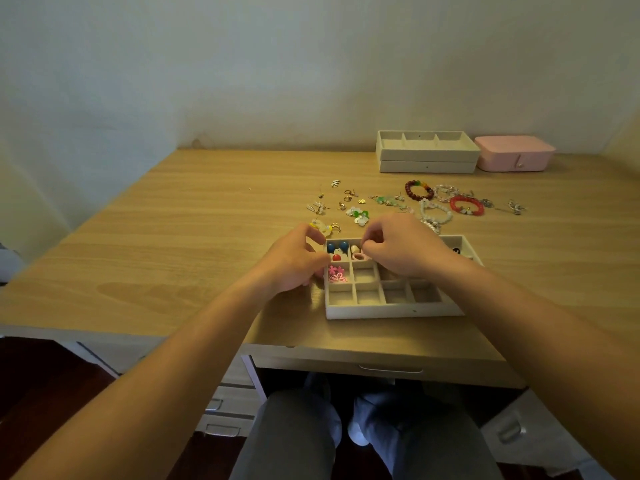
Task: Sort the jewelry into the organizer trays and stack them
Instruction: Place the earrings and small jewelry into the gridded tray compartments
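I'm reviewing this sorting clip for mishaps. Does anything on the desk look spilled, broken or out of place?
Nothing stands out. The white gridded organizer tray sits flat on the wooden desk, and the loose earrings and beaded bracelets beyond it are just unsorted. One tiny speck lies apart, too small to identify.

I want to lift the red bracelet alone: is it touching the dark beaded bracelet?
Apart. The head view shows the red bracelet lying right of the dark beaded bracelet, with a pale beaded bracelet between them.
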`<state>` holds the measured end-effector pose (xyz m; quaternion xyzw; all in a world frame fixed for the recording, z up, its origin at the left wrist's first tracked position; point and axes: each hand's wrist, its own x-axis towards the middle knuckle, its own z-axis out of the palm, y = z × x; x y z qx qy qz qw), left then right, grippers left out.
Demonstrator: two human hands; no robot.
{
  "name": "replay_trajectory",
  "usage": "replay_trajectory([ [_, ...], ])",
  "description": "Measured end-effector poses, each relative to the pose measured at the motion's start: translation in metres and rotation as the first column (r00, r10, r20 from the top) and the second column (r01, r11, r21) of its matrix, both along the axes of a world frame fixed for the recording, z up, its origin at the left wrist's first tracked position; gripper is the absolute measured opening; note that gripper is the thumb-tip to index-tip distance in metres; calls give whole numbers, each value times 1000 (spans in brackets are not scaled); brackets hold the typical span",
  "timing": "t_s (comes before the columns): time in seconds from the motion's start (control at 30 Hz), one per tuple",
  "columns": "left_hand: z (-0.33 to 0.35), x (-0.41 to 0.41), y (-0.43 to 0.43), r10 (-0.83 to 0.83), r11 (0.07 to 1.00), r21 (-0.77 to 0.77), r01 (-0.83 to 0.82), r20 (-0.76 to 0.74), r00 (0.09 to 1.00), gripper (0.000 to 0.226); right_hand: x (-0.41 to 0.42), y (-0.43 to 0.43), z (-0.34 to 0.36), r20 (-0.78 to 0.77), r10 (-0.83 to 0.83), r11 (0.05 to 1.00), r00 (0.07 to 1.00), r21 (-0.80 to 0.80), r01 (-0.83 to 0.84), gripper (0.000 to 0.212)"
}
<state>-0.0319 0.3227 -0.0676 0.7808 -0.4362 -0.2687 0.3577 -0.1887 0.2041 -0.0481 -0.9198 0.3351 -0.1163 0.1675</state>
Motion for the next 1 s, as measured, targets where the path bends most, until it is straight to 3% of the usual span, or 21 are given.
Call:
replay_trajectory([
  [0.13, -1, 21, -15, 165, 983, -120, -142, 203, 965, 7, 15, -10, 5, 47, 14, 999, 999, 29, -16, 23],
  [0.37, -1, 26, -50, 15, 999, -39, 1, 408, 913, 29, 51, -37, 0, 113, 18, 994, 993, 105, -30, 30],
  [0.6, -7, 30, -59, 56, 998, -60, -31, 485, 873, 24, 61, -49, -7, 158, 41, 984, 987, 163, -68, 24],
  [0.7, -8, 32, -58, 94, 994, -92, -60, 435, 896, 23, 58, -52, -5, 206, 40, 974, 978, 210, -84, 22],
  [0.9, 12, 34, -51, 119, 950, -295, -103, 39, 992, 12, 50, -45, 2, 294, 112, 944, 949, 266, -194, 15],
  [1.0, 21, 30, -44, 66, 942, -325, -80, -55, 996, 11, 46, -36, 7, 370, 112, 929, 922, 291, -229, 5],
])
